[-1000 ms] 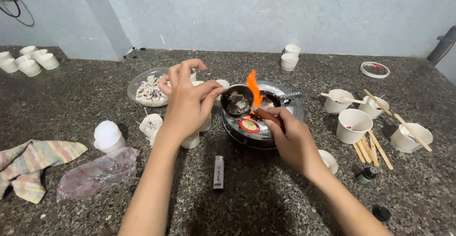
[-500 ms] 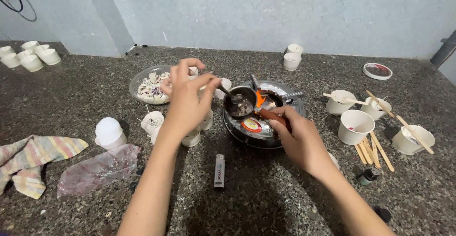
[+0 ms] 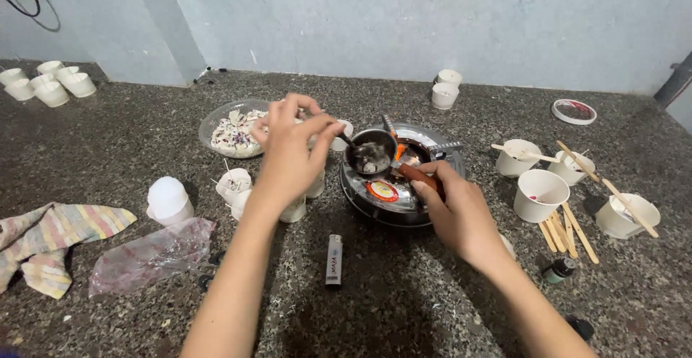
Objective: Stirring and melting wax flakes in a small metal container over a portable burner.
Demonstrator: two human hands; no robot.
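A small dark metal pan (image 3: 370, 157) with pale lumps in it sits over a low orange flame (image 3: 400, 151) inside a wide steel dish (image 3: 440, 157). My right hand (image 3: 455, 212) grips the pan's red-brown handle (image 3: 418, 176) from the near right. From the left, my left hand (image 3: 288, 152) pinches a thin dark stirrer (image 3: 347, 142) whose tip dips into the pan. A grey lighter (image 3: 333, 258) lies on the dark speckled counter in front of the dish.
A clear bowl of white and purple bits (image 3: 229, 131) is behind my left hand, with small white cups (image 3: 234, 183) under it. Paper cups (image 3: 539, 193) and wooden sticks (image 3: 566, 228) lie right. A striped cloth (image 3: 50, 239) and plastic bag (image 3: 148, 257) lie left.
The flame has dropped from a tall orange tongue to a small glow beside the pan. My left hand has shifted slightly while stirring; my right hand keeps its hold on the handle.
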